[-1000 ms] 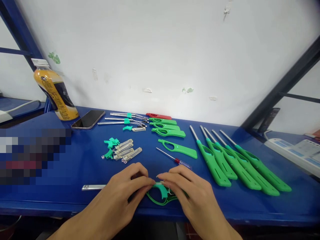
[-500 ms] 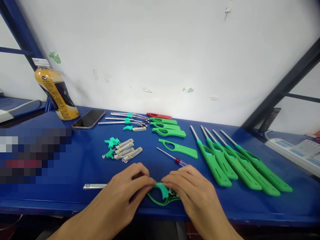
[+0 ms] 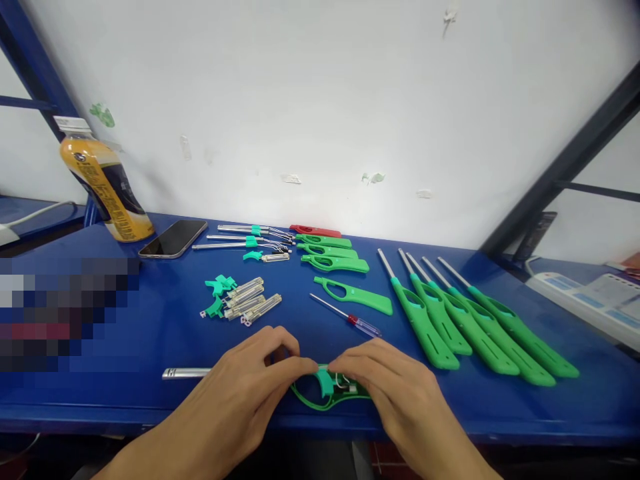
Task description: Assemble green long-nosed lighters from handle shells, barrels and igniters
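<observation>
At the table's front edge lies a half-built green gas lighter [image 3: 320, 404], its casing open and wires and a small black part showing inside. My left hand [image 3: 250, 383] closes its fingertips on it by the teal trigger [image 3: 326, 383]. The lighter's silver tube [image 3: 186, 373] sticks out to the left from under that hand. My right hand [image 3: 395, 380] has its fingers bent over the handle end, fingertips close to the left ones at the upper edge. Part of the handle is hidden under the right palm. Beyond the hands rests a screwdriver [image 3: 364, 325] with a clear handle.
Several finished green lighters [image 3: 425, 333] lie at right. Green casing halves [image 3: 355, 297] and a red one [image 3: 317, 231] sit at the back. Left of them are tubes with wires [image 3: 220, 245], teal triggers [image 3: 220, 285], clear fuel tanks [image 3: 263, 309], a phone [image 3: 175, 239] and a bottle [image 3: 113, 190].
My right hand has shifted slightly right, uncovering more wires and the black part inside the casing. The left fingertips have moved slightly right along the upper edge.
</observation>
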A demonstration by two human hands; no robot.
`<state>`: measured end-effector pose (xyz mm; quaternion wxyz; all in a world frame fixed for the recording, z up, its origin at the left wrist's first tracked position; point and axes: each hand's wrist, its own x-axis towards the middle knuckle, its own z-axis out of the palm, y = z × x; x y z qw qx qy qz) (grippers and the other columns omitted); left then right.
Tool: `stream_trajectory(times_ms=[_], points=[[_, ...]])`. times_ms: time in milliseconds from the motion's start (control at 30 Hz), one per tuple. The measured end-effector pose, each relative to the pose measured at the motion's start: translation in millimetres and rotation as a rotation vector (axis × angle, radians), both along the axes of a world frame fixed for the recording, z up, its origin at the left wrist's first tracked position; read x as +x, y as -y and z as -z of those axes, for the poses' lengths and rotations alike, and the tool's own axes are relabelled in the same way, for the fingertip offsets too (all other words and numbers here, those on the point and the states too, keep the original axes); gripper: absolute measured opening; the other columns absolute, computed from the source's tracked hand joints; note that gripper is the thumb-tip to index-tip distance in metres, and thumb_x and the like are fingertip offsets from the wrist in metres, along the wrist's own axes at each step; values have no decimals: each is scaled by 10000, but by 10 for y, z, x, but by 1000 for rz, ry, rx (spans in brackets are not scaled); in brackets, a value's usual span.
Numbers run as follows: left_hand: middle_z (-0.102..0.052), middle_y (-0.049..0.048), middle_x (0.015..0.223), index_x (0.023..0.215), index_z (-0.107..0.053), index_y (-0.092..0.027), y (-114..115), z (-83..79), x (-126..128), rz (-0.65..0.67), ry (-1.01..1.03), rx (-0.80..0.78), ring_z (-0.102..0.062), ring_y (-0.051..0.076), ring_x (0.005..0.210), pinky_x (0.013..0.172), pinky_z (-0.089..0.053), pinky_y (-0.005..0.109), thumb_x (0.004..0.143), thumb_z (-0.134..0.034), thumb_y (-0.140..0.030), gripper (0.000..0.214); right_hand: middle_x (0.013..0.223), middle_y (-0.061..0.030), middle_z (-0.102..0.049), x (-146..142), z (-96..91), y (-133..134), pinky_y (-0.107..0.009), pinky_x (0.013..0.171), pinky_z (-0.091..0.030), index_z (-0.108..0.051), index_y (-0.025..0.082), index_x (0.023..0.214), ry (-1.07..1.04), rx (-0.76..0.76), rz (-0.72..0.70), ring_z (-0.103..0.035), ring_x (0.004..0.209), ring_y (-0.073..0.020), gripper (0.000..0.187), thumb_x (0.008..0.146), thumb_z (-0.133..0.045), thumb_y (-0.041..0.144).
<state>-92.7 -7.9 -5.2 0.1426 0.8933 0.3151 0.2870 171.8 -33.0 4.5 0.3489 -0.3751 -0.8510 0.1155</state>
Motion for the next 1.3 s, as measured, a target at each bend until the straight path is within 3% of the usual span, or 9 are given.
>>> stream_trajectory(times_ms=[267,433,533,667,800,1000,1167,1300], points=[[-605,31,1179,1445,-533,-332,-22,23,12,75,-3,136,-593,151,981,853,-528,264,1036,-395,64,586,1173,6,-755,15,71,43,-339,911,-548,-588,297,1294,152,-3,2,-684,1039,-181,433,1072,-384,-13],[-631,47,1221,1396,-565,-273,20,29,12,45,-31,223,-585,180,1043,973,-525,317,969,-381,132,617,1163,4,-746,27,83,57,-310,901,-530,-585,284,1276,153,38,-8,-660,1029,-171,337,1097,-432,44],[-639,66,1204,1402,-575,-223,46,13,18,47,-73,284,-592,191,1024,943,-542,323,941,-385,147,621,1184,-7,-733,31,107,63,-300,928,-516,-588,274,1308,139,71,-16,-647,1047,-165,309,1120,-427,90],[-659,73,1153,1341,-617,-176,102,-62,62,26,-126,330,-614,203,1006,907,-565,332,919,-388,149,579,1137,3,-726,15,101,65,-289,906,-489,-608,269,1216,112,72,8,-632,1006,-157,258,1139,-412,119],[-686,93,1109,1289,-652,-131,185,-160,117,-7,-150,381,-649,227,998,929,-586,376,928,-393,90,496,1102,19,-708,-6,60,60,-296,926,-452,-602,269,1167,127,68,26,-612,981,-152,253,1134,-415,102],[-688,90,1002,1223,-683,-106,229,-165,195,-60,-112,466,-653,245,935,893,-598,409,1097,-466,-150,255,1069,18,-684,-16,29,43,-326,957,-422,-579,247,1074,153,93,25,-554,1012,-186,211,1061,-549,39],[-684,87,979,1220,-681,-99,198,-122,234,-52,-93,473,-637,243,897,844,-588,409,1098,-486,-147,235,1073,25,-687,-4,58,10,-336,955,-436,-597,262,1093,125,45,35,-554,1030,-184,271,1046,-552,-1],[-673,85,982,1216,-673,-112,177,-121,227,-53,-71,455,-625,244,899,847,-579,412,1109,-488,-165,220,1134,18,-688,19,65,1,-268,932,-505,-645,305,1204,-46,48,77,-629,1054,-139,337,1081,-497,28]])
